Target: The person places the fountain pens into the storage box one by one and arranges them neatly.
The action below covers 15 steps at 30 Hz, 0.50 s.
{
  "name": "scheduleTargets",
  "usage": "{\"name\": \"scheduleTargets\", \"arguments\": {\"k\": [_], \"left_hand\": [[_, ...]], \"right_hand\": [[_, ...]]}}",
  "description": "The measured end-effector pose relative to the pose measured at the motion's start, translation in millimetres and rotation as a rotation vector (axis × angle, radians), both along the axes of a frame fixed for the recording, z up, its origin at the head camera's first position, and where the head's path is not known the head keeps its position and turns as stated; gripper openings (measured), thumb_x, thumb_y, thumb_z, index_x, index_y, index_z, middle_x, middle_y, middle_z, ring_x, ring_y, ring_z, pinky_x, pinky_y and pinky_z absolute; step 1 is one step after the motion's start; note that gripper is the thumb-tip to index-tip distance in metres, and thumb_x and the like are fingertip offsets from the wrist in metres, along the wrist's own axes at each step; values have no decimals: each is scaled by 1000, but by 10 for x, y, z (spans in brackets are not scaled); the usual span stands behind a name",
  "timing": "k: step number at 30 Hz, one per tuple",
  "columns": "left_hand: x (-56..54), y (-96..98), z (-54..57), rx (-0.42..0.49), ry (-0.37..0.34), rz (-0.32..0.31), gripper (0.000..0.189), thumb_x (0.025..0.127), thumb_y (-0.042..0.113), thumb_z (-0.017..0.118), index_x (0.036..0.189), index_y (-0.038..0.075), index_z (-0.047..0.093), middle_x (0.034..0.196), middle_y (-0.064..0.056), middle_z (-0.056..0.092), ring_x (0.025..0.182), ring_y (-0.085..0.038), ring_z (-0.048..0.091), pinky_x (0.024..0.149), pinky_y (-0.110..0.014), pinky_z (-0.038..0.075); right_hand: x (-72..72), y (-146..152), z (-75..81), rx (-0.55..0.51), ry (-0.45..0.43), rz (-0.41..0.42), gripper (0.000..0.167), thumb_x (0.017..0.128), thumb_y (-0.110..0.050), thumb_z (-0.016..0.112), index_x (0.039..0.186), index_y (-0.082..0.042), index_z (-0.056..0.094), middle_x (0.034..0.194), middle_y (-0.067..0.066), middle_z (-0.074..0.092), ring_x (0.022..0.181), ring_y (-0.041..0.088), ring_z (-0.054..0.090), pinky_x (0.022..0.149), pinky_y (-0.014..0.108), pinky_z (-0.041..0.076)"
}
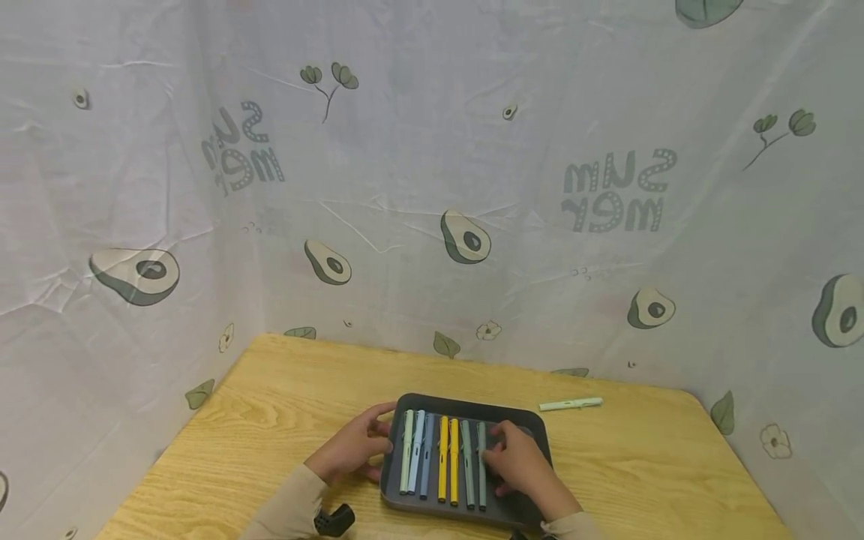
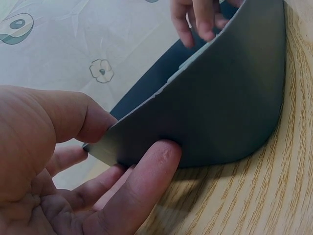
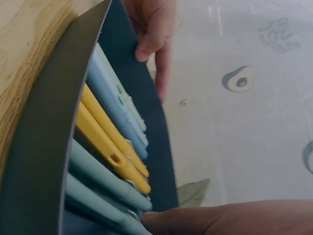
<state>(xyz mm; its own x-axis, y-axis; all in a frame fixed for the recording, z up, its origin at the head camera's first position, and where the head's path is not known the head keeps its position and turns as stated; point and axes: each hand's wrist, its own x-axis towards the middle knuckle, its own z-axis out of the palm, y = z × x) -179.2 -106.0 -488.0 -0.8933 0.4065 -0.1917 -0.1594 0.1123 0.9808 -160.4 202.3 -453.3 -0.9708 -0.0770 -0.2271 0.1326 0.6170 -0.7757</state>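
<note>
A dark grey tray (image 1: 499, 412) holds several capped pens with clips, side by side. From left to right they are pale green (image 1: 406, 454), light and darker blue (image 1: 427, 456), two yellow (image 1: 442, 459) and two grey-green (image 1: 469, 465). My left hand (image 1: 358, 446) grips the tray's left side, its thumb (image 2: 155, 164) pressed on the outer wall. Inside the tray, my right hand (image 1: 521, 463) touches the rightmost grey-green pen (image 1: 482, 472) from its right side, one fingertip (image 3: 151, 218) near the clip end. Part of that hand hides the tray's right side.
A pale green pen (image 1: 570, 403) lies on the wooden table (image 1: 304, 390) behind and right of the tray. A printed curtain (image 1: 405, 300) with avocados hangs around the table's back and sides. Black wrist gear (image 1: 335, 519) shows beside the left sleeve.
</note>
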Motion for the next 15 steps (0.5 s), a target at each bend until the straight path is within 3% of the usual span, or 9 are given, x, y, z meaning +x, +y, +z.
{"name": "scheduleTargets", "arguments": {"k": [4, 9, 15], "left_hand": [[5, 0, -18, 2, -1, -3, 77, 91, 0, 62, 161, 14, 35, 127, -24, 52, 102, -31, 64, 63, -48, 64], [2, -2, -24, -9, 6, -5, 76, 91, 0, 62, 161, 16, 35, 128, -24, 52, 103, -31, 64, 64, -47, 65], [4, 1, -6, -12, -3, -4, 76, 92, 0, 62, 161, 17, 35, 128, -23, 53, 102, -30, 63, 64, -46, 65]], "right_hand": [[112, 158, 101, -36, 34, -25, 36, 93, -8, 72, 125, 4, 60, 93, 9, 59, 72, 21, 63, 50, 36, 60], [137, 475, 235, -41, 110, -133, 23, 97, -6, 66, 119, 2, 66, 93, 8, 63, 74, 21, 64, 58, 35, 60], [-4, 1004, 60, 150, 190, -179, 24, 100, -11, 59, 118, 4, 64, 98, 9, 65, 86, 23, 64, 63, 32, 54]]}}
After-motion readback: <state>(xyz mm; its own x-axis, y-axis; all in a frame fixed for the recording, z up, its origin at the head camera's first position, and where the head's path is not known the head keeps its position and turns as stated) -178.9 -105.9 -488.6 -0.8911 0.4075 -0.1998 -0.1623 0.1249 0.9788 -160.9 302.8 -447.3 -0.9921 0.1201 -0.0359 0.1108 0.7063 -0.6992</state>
